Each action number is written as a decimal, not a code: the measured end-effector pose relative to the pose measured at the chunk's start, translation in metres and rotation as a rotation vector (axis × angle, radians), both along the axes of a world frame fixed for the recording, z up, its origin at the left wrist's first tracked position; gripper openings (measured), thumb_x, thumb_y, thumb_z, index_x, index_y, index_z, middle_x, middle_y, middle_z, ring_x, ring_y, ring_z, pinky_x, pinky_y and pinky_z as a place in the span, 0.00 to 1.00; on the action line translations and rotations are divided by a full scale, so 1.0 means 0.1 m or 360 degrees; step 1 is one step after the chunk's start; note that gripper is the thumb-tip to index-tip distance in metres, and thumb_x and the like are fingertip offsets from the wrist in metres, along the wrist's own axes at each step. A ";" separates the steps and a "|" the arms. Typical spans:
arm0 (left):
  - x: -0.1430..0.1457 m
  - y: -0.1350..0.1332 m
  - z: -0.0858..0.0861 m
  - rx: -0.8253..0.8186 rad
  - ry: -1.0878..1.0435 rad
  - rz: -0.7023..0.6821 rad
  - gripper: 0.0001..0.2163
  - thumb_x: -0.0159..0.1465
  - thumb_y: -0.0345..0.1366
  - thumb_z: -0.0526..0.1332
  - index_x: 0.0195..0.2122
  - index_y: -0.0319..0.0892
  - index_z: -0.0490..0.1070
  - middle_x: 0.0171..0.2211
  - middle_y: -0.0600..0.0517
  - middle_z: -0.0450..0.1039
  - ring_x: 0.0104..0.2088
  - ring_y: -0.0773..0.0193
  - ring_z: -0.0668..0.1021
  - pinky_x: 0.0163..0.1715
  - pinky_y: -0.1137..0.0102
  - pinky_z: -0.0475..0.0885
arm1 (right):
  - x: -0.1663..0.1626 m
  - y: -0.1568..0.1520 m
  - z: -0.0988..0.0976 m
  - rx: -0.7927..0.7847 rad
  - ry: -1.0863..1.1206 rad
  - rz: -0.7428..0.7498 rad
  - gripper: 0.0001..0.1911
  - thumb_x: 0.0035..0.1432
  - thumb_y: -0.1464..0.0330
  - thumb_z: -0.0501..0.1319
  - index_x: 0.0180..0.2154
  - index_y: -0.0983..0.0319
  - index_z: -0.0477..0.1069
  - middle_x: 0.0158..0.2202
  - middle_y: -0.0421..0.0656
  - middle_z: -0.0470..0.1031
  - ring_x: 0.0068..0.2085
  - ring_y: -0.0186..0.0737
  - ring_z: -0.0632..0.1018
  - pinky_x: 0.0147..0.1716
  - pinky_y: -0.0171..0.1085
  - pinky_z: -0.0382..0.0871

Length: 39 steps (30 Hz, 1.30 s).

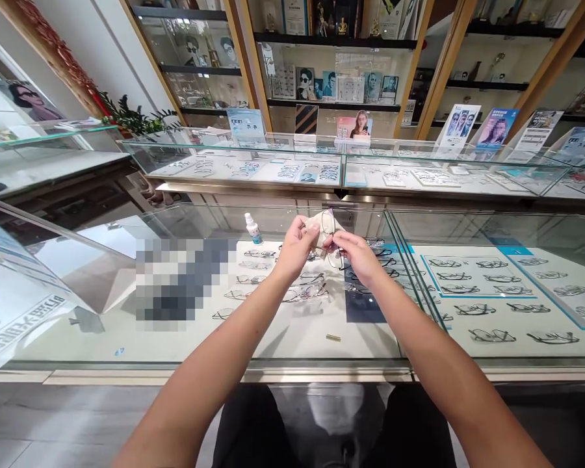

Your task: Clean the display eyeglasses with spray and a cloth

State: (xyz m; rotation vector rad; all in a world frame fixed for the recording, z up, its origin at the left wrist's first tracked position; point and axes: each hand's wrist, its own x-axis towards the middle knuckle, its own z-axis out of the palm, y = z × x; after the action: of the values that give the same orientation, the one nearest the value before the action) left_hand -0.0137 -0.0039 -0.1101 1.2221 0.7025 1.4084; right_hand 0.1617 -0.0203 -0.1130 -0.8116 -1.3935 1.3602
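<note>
Both of my arms reach out over the glass display case (292, 365). My left hand (298, 248) is closed around a pale cleaning cloth (318, 229), its thumb on top. My right hand (357, 255) pinches a pair of thin dark-framed eyeglasses (340, 261) near the middle of the frame. One lens stands up against the cloth; the other hangs below my right fingers. A white spray bottle (253, 229) with a blue label stands upright on the glass, left of my hands and farther away.
Rows of eyeglasses (253, 279) lie inside the case under my arms, with more frames (492, 335) on the right. Another glass counter (253, 182) runs across behind. An angled sign (24, 292) stands at the left. Shelves (334, 40) line the back wall.
</note>
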 end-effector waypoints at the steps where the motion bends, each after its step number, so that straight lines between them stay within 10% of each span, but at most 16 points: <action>1: 0.00 0.00 0.00 0.0005 0.0010 -0.0001 0.28 0.57 0.56 0.78 0.39 0.47 0.63 0.27 0.59 0.72 0.24 0.68 0.74 0.26 0.72 0.68 | 0.00 0.00 0.00 -0.0003 -0.0005 0.0006 0.16 0.60 0.51 0.68 0.35 0.56 0.82 0.39 0.42 0.82 0.42 0.43 0.75 0.43 0.41 0.63; 9: -0.01 -0.03 0.02 0.0022 -0.0030 0.0029 0.28 0.64 0.66 0.68 0.34 0.41 0.75 0.29 0.51 0.74 0.26 0.65 0.75 0.29 0.68 0.71 | -0.05 -0.06 0.04 -0.0069 0.0066 0.0060 0.15 0.58 0.52 0.70 0.34 0.57 0.83 0.37 0.42 0.82 0.37 0.40 0.72 0.40 0.40 0.61; 19: -0.01 -0.03 0.06 -0.0109 -0.0224 -0.0195 0.30 0.49 0.42 0.85 0.45 0.45 0.69 0.29 0.58 0.77 0.23 0.69 0.74 0.25 0.71 0.69 | -0.05 -0.10 0.06 0.0004 0.0068 0.0187 0.16 0.61 0.51 0.69 0.35 0.58 0.82 0.37 0.42 0.80 0.39 0.41 0.72 0.41 0.40 0.62; 28: -0.02 -0.08 0.10 -0.0082 -0.0092 -0.0476 0.21 0.57 0.50 0.81 0.41 0.42 0.78 0.24 0.56 0.69 0.26 0.68 0.70 0.32 0.70 0.70 | -0.04 -0.06 0.03 0.0042 0.0079 0.0171 0.17 0.62 0.51 0.69 0.34 0.57 0.81 0.38 0.42 0.80 0.39 0.41 0.72 0.42 0.40 0.64; 39: -0.02 -0.08 0.06 -0.0077 -0.0142 -0.0437 0.23 0.64 0.54 0.76 0.42 0.46 0.67 0.22 0.59 0.69 0.22 0.68 0.69 0.29 0.70 0.73 | -0.06 -0.09 0.03 -0.0027 0.0107 0.0234 0.19 0.60 0.48 0.71 0.35 0.57 0.80 0.37 0.42 0.80 0.39 0.40 0.73 0.44 0.40 0.67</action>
State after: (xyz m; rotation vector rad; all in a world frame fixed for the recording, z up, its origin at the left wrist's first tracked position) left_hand -0.0153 -0.0118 -0.1040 1.1620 0.4840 1.2031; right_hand 0.1552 -0.0291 -0.1095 -0.6791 -1.4132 1.5001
